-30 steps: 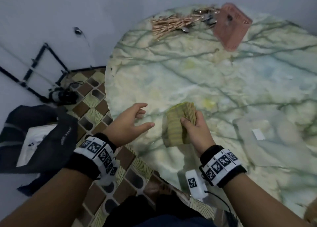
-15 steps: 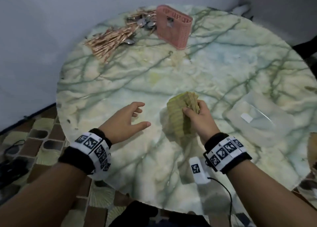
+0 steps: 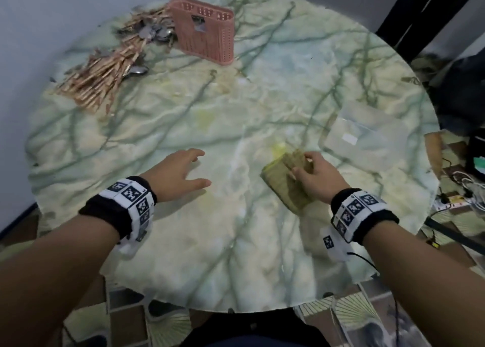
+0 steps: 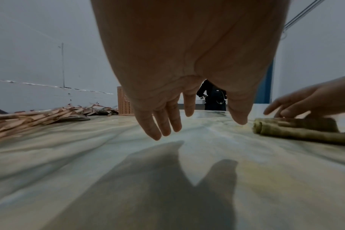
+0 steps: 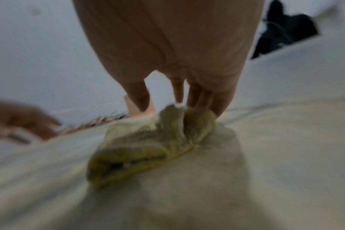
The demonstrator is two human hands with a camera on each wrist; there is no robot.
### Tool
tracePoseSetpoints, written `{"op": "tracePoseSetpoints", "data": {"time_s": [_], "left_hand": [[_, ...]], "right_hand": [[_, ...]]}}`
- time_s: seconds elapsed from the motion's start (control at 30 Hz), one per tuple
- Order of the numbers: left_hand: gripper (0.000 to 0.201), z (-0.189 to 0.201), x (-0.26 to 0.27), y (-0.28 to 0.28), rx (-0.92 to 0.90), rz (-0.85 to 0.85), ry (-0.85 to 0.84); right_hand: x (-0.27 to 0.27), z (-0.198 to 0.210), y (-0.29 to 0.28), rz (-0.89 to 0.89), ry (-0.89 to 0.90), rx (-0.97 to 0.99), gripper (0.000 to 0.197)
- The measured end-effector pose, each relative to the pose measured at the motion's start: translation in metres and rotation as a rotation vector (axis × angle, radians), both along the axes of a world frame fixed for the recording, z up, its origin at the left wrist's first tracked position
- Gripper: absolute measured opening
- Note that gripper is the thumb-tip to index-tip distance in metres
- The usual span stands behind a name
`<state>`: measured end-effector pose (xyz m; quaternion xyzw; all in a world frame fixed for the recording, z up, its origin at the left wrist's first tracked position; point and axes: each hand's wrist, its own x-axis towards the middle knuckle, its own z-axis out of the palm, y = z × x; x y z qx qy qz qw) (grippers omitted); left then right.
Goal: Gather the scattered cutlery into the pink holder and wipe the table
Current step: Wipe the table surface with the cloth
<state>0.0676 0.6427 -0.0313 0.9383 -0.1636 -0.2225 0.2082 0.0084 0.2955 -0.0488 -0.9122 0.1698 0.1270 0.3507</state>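
- The right wrist view is blurred: the cloth (image 5: 148, 144) reads only as a crumpled yellow-green bundle, and the cutlery behind it as a streak.
- In the head view the pile of cutlery (image 3: 110, 65) is smeared; single pieces cannot be counted, only copper-coloured handles and a few grey metal bowls.
- The inside of the pink holder (image 3: 203, 32) is not visible; whether anything is in it cannot be told.
- The pink holder stands upright at the far side of the round marble table (image 3: 236, 254), perforated walls, a small cut-out in its near face. The cutlery lies just to its left, fanned toward the table's far-left edge, touching or nearly touching the holder.
- The cloth is folded, thick, olive-yellow, lying flat on the table right of centre.
- The right hand (image 3: 319, 178) lies on the cloth's far end, grip curled onto it with thumb at one side and fingertips on top.
- The left hand (image 3: 178, 174) hovers just above the table, its grip spread apart and holding nothing, well apart from the cloth.
- A clear plastic sheet (image 3: 364, 136) lies near the right edge.
- Bare marble runs between the hands and the holder.
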Motion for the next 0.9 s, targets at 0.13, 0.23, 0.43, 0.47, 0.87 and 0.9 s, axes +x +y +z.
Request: {"op": "tracePoseSetpoints", "data": {"time_s": [0.13, 0.23, 0.43, 0.47, 0.87, 0.9], "left_hand": [[0.089, 0.000, 0.012, 0.004, 0.136, -0.076, -0.038], [0.094, 0.004, 0.017, 0.007, 0.214, -0.090, -0.037], [0.120, 0.006, 0.018, 0.021, 0.306, -0.056, -0.018], [0.127, 0.003, 0.021, 0.025, 0.342, -0.073, -0.016], [0.171, -0.012, 0.081, 0.076, 0.524, -0.195, -0.030], [0.174, -0.014, 0.088, 0.080, 0.534, -0.212, -0.047]], "right_hand": [[-0.011, -0.003, 0.008, 0.157, -0.189, -0.298, 0.055], [-0.019, -0.010, 0.015, 0.345, -0.090, -0.365, 0.051], [-0.025, -0.040, 0.024, 0.263, 0.056, -0.439, 0.072], [-0.026, -0.040, 0.029, 0.210, 0.087, -0.429, 0.071], [-0.007, -0.045, 0.062, -0.228, 0.176, -0.420, 0.074], [-0.005, -0.045, 0.063, -0.255, 0.175, -0.420, 0.074]]}}
